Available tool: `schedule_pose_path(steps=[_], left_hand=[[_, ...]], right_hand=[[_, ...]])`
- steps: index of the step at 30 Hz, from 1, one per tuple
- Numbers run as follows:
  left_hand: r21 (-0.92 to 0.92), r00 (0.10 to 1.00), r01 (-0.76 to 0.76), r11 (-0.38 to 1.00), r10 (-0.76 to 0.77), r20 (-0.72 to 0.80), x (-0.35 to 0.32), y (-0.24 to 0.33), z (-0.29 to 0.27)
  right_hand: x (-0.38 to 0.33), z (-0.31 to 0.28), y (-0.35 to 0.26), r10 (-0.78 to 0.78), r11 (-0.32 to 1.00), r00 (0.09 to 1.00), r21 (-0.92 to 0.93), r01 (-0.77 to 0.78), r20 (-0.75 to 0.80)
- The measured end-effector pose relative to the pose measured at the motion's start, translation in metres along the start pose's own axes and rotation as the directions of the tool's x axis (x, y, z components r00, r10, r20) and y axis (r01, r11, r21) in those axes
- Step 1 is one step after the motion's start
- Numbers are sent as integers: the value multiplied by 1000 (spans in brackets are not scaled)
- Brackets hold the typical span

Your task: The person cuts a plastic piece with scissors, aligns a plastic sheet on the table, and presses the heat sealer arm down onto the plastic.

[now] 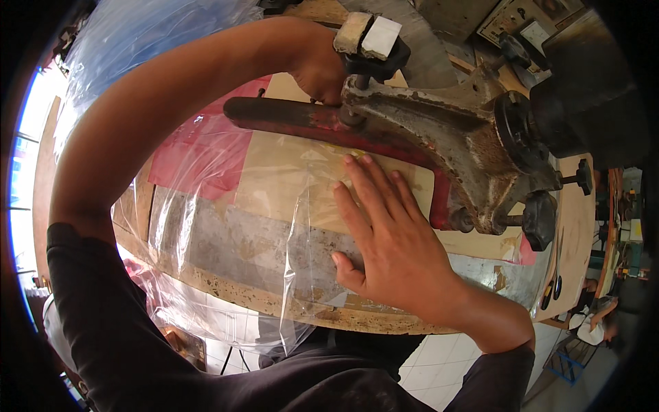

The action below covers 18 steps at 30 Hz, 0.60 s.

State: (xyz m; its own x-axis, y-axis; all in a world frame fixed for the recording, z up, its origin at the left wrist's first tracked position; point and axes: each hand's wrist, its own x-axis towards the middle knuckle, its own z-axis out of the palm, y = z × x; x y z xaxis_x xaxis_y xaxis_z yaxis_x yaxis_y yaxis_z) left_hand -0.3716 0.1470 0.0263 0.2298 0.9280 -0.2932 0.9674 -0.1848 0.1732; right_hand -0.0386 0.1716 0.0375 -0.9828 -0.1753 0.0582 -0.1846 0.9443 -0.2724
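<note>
My right hand [401, 237] lies flat with its fingers spread, pressing on clear plastic film [295, 240] over a beige sheet [288, 161]. Its fingertips rest close to the near edge of a long, dark red bar [295, 120] on a heavy cast-metal machine head [439, 130]. My left arm reaches around the far side of that bar. There my left hand [321, 72] bends downward beside a black knob [377, 62], its fingers mostly hidden behind the bar and bracket. A pink-red sheet [202, 154] shows through the film on the left.
A worn grey metal plate [226, 230] with a wooden front edge [343, 319] runs under the film. More film [158, 41] is heaped at the far left. Black-handled scissors [552, 288] lie at the right. A control box [522, 24] stands behind; another person [596, 323] is at far right.
</note>
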Motion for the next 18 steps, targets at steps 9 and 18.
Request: schedule_pose_path(steps=[9, 18], left_hand=[[-135, 985, -175, 975, 173, -22, -2, -1, -1], [-169, 978, -211, 963, 208, -32, -3, -2, -1]], right_hand=[[0, -2, 0, 18, 999, 1000, -44, -18, 11], [1, -2, 0, 22, 999, 999, -46, -21, 32]])
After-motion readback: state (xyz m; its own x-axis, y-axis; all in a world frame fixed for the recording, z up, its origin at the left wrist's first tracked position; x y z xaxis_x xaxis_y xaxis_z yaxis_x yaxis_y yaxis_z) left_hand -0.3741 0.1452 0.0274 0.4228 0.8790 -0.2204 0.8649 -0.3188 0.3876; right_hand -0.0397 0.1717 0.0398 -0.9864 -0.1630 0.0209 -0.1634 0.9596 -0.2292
